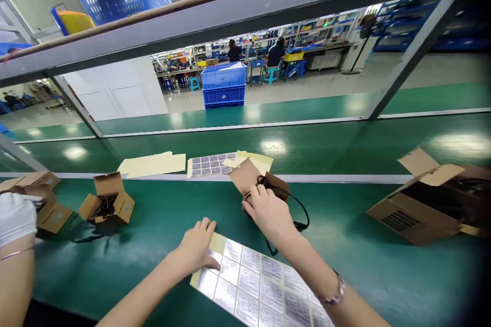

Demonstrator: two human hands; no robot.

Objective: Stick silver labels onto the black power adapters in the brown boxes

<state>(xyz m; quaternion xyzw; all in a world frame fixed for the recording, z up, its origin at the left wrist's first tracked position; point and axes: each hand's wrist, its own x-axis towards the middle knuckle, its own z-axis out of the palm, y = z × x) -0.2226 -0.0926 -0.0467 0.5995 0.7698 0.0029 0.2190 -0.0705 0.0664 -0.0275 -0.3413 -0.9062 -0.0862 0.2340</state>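
A sheet of silver labels lies on the green bench top in front of me. My left hand rests on its upper left corner, thumb apart from the fingers. Beyond the sheet, my right hand is at a small open cardboard box, its fingers bent around the black cable at the box's front. The cable loops out to the right and down onto the bench. What exactly the fingertips pinch is partly hidden.
Another open box with cable stands left, near a co-worker's gloved hand at more boxes. A larger open carton lies right. Label sheets and yellow backing paper lie along the rear ledge.
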